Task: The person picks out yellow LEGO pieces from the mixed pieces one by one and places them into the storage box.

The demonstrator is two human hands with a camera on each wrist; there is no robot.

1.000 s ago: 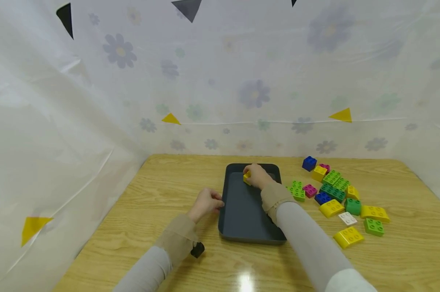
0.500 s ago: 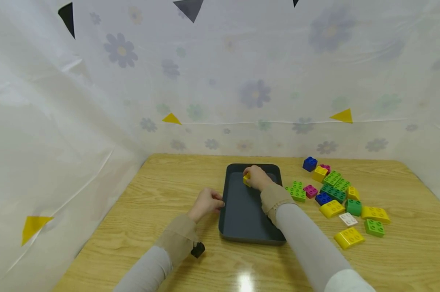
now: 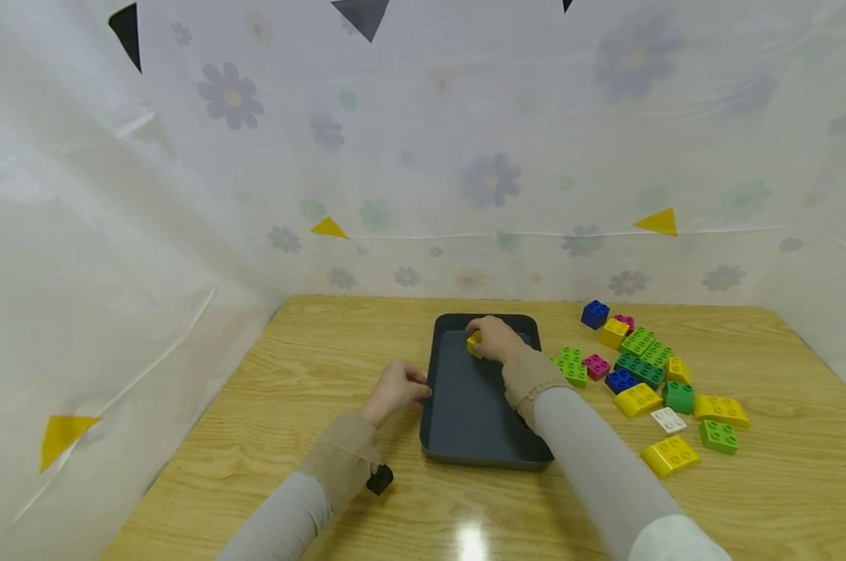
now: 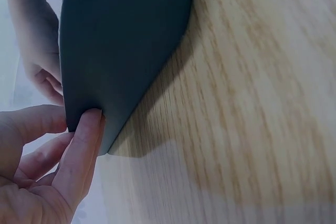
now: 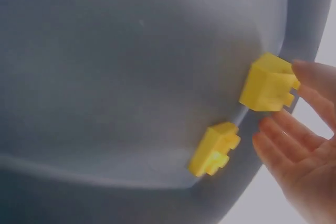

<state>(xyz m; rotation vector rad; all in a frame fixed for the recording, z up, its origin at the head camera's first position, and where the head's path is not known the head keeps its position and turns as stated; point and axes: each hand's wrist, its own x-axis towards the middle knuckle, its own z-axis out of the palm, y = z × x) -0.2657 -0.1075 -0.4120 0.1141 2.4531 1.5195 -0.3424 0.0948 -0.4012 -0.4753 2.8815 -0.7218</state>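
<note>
Right hand (image 3: 495, 340) pinches yellow studded plastic brick (image 5: 262, 87) inside dark-grey rectangular tray (image 3: 465, 413), far end; left hand (image 3: 395, 388) pinches tray's side. Virtually unmoved over last second; release looks pending.

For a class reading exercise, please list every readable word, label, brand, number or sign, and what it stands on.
None can be read.
The dark tray, table and flowered sheet show no lettering; any markings on the toy bricks would be too small or blurred to read.
</note>
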